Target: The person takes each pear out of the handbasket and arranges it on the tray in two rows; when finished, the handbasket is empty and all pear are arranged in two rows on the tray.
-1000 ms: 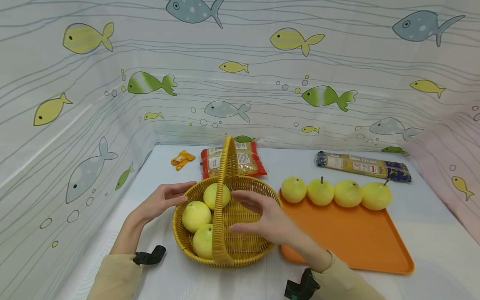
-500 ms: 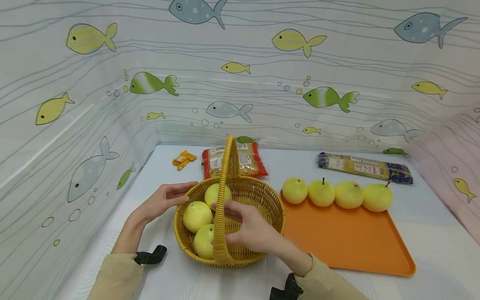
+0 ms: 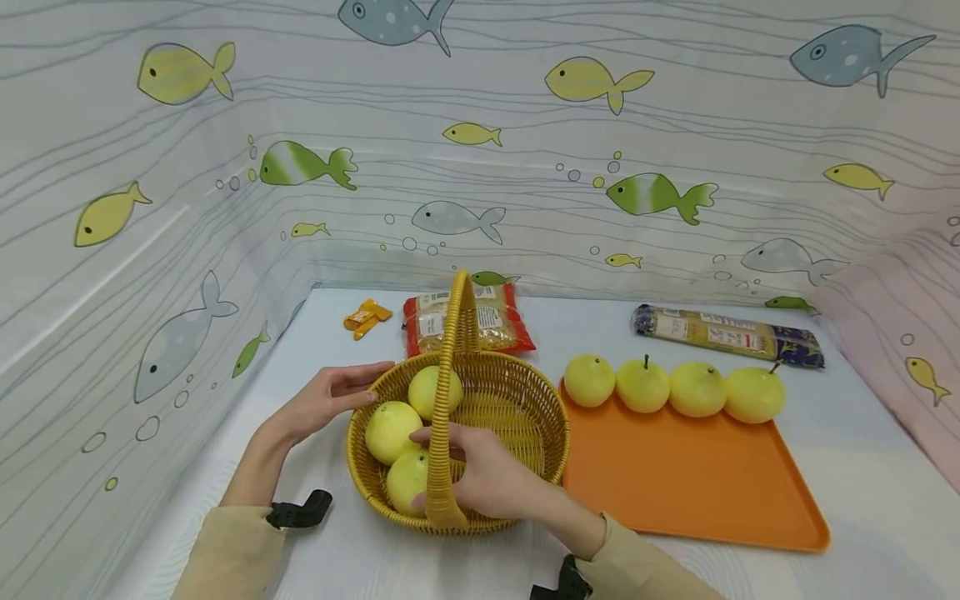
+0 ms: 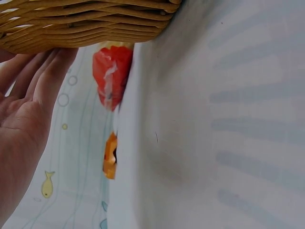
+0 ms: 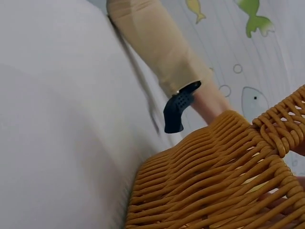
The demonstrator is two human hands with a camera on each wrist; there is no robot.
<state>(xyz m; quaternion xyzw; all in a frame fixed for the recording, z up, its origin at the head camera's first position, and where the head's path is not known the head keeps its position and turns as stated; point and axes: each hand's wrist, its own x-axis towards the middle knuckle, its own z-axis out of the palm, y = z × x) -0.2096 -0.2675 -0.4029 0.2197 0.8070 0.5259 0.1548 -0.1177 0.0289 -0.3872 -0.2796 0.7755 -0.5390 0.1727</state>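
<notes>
A yellow wicker basket (image 3: 551, 417) with a tall arched handle (image 3: 441, 417) stands in the middle of the table. Three round yellow pears lie in its left half: a back pear (image 3: 422, 392), a middle pear (image 3: 390, 431) and a front pear (image 3: 406, 481). My left hand (image 3: 318, 404) rests against the basket's left rim, its fingers straight along the wicker wall (image 4: 95, 24) in the left wrist view. Reaching in from the right, my right hand (image 3: 491, 477) passes its fingers and thumb under the handle and grips the front pear. The basket side (image 5: 205, 176) mostly hides that hand in the right wrist view.
An orange tray (image 3: 690, 483) lies right of the basket, with a row of several pears (image 3: 643, 386) at its back edge. Behind stand a red-edged bag of grain (image 3: 495, 321), orange wrapped sweets (image 3: 366, 318) and a long noodle packet (image 3: 727, 335). A fish-patterned curtain (image 3: 525, 183) encloses the table.
My right hand has moved left and down from above the basket's right half, under the handle, to the front pear, closing its fingers round it. The left hand stays at the rim.
</notes>
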